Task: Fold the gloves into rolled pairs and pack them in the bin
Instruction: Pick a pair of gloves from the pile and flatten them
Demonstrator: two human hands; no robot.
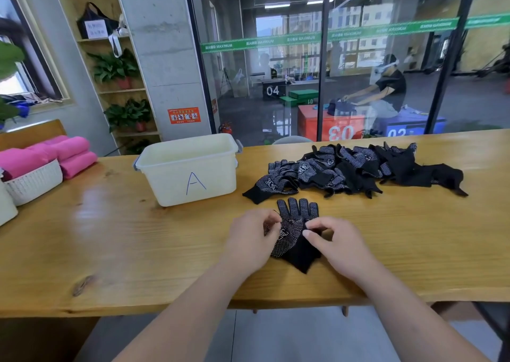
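1. Risk first: my left hand (252, 237) and right hand (335, 240) each pinch an edge of the black knit glove with white grip dots (292, 232) with curled fingertips only. If 1 pinch lets go as I start folding, the layers could slide out of line and the roll would come out crooked.
2. It looks like 2 gloves stacked here, with a plain black cuff poking out below the dotted one, though I can't be sure. Poor alignment would give a loose pair.
3. The loose pile of matching black dotted gloves (358, 168) lies just beyond, its nearest cuff close to my glove's fingertips. A careless sweep could snag it.
4. The glove lies flat on the glossy wooden tabletop (110, 237) near the front edge, fingers pointing away from me, cuff toward me, soft and limp.
5. The cream plastic bin marked "A" (165, 179) stands to the left, near my glove. I see no rolled pairs inside from this angle.
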